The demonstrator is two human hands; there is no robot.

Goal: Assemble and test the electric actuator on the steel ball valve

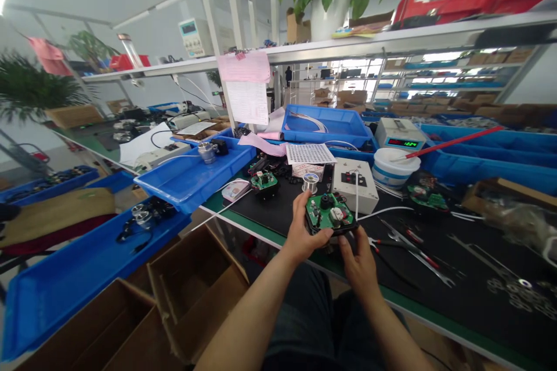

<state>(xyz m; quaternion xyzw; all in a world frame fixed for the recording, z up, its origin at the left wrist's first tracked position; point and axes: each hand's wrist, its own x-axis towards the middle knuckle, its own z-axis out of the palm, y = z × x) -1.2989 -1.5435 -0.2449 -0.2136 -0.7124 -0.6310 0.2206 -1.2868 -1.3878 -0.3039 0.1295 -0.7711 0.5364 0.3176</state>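
Between my two hands is a green circuit board assembly (319,208) in a dark housing, its component side facing up and toward me. My left hand (302,229) grips its left side, with the thumb along the near edge. At the lower right edge, my right hand (360,255) holds it with fingers closed on the housing; part of those fingers is hidden beneath. Just behind the assembly stands a solder spool (310,183). A white box with black terminals (355,185) sits behind and to the right. Another green board assembly (263,182) rests on the black mat at left.
Pliers (394,243), an open-ended wrench (429,261) and metal rings (517,293) lie on the mat to the right. A white bucket (395,169) stands near a power supply (399,134). Left are a blue tray (191,177) and open cardboard boxes (195,278).
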